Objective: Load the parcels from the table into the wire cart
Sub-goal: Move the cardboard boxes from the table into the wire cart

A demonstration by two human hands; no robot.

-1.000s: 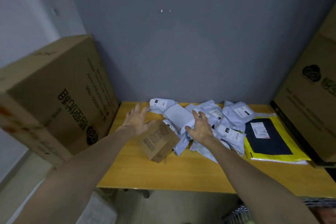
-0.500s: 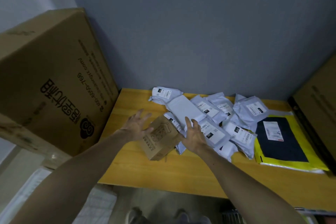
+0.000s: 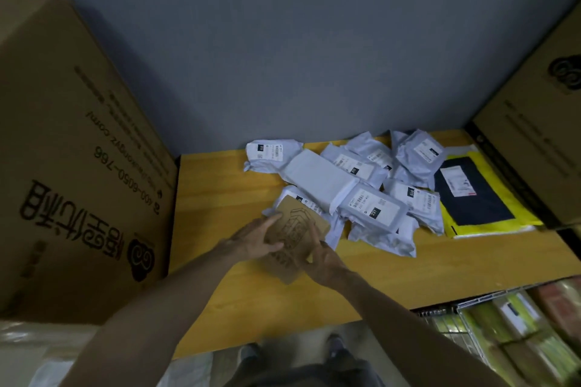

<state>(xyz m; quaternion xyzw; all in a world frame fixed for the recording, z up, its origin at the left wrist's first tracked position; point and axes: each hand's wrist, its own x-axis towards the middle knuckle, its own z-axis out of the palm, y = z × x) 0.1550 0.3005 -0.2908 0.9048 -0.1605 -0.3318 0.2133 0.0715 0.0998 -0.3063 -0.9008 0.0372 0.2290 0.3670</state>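
A small brown cardboard box (image 3: 294, 229) sits near the middle of the wooden table (image 3: 408, 276), at the left edge of a heap of several white mailer bags (image 3: 352, 182). My left hand (image 3: 254, 237) grips the box's left side and my right hand (image 3: 323, 258) grips its right side. A yellow and dark flat parcel (image 3: 474, 195) lies at the right of the heap. The wire cart (image 3: 456, 311) shows at the lower right, below the table's front edge, with several parcels inside.
A large cardboard carton (image 3: 72, 166) stands at the table's left end. Another big carton (image 3: 540, 135) stands at the right end. A grey wall runs behind the table. My shoes (image 3: 333, 345) show below the front edge.
Both hands have closed in from the sides and taken hold of the brown box. The camera has tilted down, so the wire cart has come into view.
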